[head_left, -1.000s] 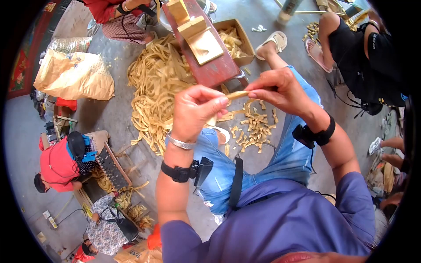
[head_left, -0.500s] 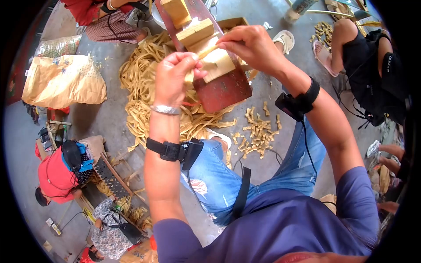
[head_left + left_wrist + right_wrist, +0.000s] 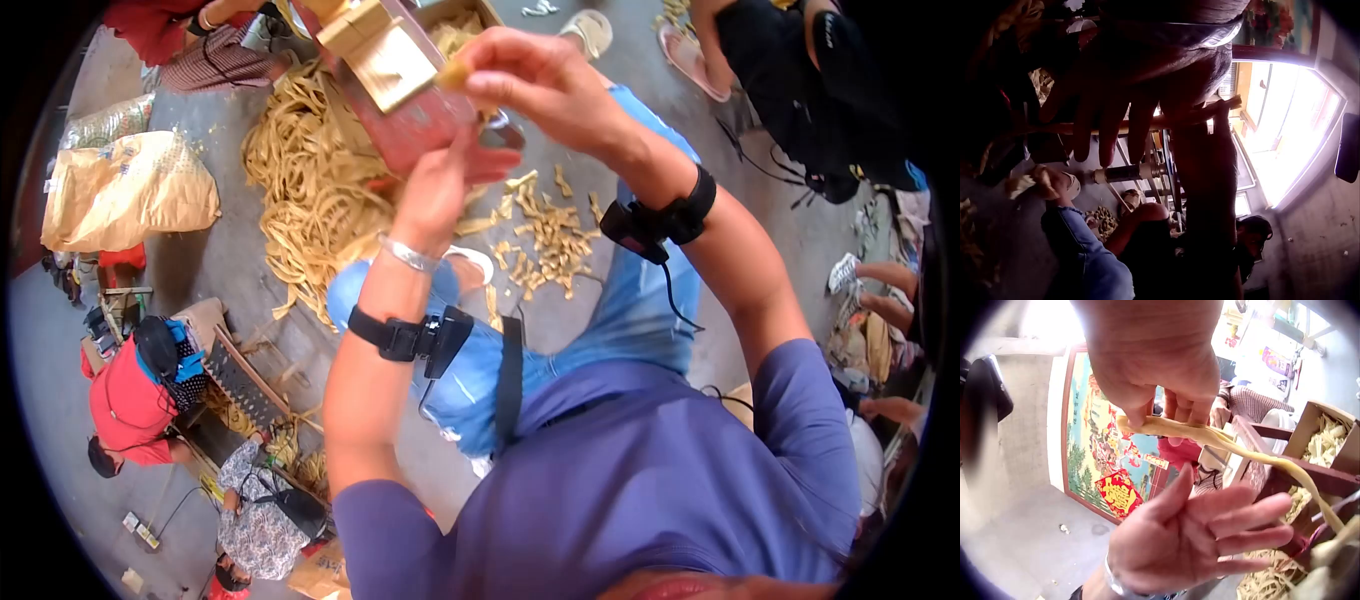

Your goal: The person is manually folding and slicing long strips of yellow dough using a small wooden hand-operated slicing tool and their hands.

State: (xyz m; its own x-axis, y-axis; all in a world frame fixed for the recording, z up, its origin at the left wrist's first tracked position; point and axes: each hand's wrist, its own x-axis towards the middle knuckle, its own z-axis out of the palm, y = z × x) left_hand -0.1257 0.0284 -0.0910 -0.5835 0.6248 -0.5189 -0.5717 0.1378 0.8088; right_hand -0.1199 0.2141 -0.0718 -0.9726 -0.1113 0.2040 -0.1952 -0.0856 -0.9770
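Observation:
My right hand (image 3: 545,90) pinches one end of a long, pale yellow flat strip (image 3: 1247,452) between thumb and fingers. In the right wrist view the strip trails away toward the red bench. My left hand (image 3: 1200,540) is held below it with fingers spread and palm bare. In the head view that left hand (image 3: 445,190) is over the near end of the red bench (image 3: 425,130). A pale wooden block fixture (image 3: 390,65) sits on the bench, left of my right hand. The left wrist view is dark, with the strip (image 3: 1060,129) crossing behind the left fingers.
A large heap of strips (image 3: 310,190) lies on the floor left of the bench. Several short knotted pieces (image 3: 550,235) are scattered between my feet. A cardboard box (image 3: 1313,437) of strips stands beyond the bench. A paper sack (image 3: 135,190) and other people surround the spot.
Both hands held the strip together a second ago and moved over the wooden block. Now my left hand has let go, spread its fingers and dropped nearer, while the right keeps the strip.

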